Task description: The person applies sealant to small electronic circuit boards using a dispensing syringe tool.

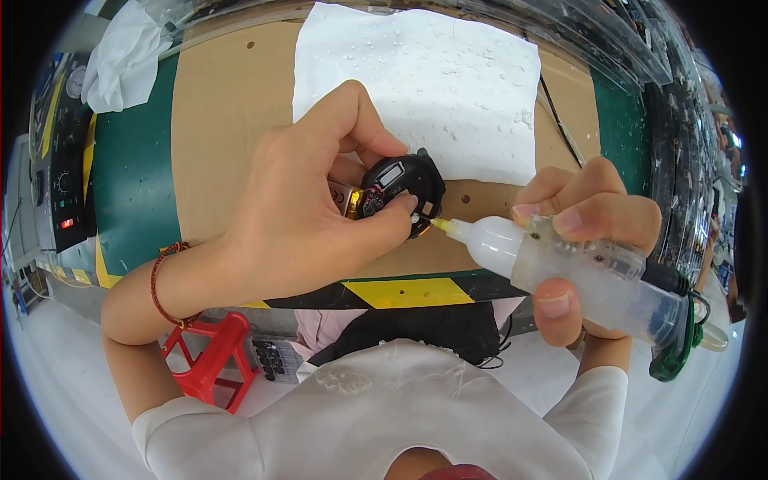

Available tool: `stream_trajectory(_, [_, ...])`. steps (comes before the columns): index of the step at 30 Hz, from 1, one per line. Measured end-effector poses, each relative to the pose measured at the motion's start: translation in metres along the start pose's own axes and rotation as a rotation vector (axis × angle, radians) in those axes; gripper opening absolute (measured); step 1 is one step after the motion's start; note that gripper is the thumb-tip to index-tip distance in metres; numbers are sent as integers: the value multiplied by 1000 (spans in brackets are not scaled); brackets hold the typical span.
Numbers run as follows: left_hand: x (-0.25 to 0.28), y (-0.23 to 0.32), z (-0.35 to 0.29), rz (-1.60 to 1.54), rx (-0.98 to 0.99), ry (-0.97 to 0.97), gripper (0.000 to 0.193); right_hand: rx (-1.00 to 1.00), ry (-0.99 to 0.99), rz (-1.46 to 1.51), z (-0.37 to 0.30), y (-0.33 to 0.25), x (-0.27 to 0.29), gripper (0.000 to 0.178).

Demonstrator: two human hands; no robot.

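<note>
My left hand (312, 192) pinches a small round black electronic housing (410, 178) between thumb and fingers. Thin wires and a silvery battery with gold tape (346, 198) come off its left side, partly hidden by the palm. My right hand (596, 216) is wrapped around a translucent glue syringe (552, 260) with white contents and a green end cap (676, 344). Its yellow dispensing needle (442, 226) points left, with the tip at the lower right edge of the housing, close to my left thumb. Whether the tip touches the housing I cannot tell.
A white sheet (424, 88) dotted with clear blobs lies on brown cardboard (232, 136) over a green bench mat (136, 168). Crumpled white tissue (128, 60) and a black control box (70, 176) are at left. Yellow-black tape (408, 293) marks the front edge. Below stands a red stool (212, 360).
</note>
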State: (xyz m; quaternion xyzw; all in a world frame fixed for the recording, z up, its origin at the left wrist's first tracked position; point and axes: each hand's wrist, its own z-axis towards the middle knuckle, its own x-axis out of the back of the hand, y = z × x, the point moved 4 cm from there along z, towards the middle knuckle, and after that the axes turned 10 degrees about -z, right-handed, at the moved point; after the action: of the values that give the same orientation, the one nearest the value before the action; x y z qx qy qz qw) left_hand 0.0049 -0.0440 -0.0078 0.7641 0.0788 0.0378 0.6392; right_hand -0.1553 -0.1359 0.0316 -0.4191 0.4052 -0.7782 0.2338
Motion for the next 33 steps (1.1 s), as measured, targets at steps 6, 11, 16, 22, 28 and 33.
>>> stream_trajectory(6, [0,0,0,20,-11,6,32,-4,-2,34,-1,1,2,43])
stream_trajectory(11, [-1,0,1,13,-17,-3,32,-4,-7,1,-1,0,4,42])
stream_trajectory(16, [1,-1,0,19,-7,-6,32,6,7,35,-2,1,2,40])
stream_trajectory(22, [0,0,0,-11,-9,2,30,19,145,89,-4,0,2,45])
stream_trajectory(28, [-1,2,-1,-37,-52,-14,28,6,216,224,-13,6,10,47])
stream_trajectory(33, [-1,-1,-1,8,25,-62,27,-7,206,194,-9,7,11,46])
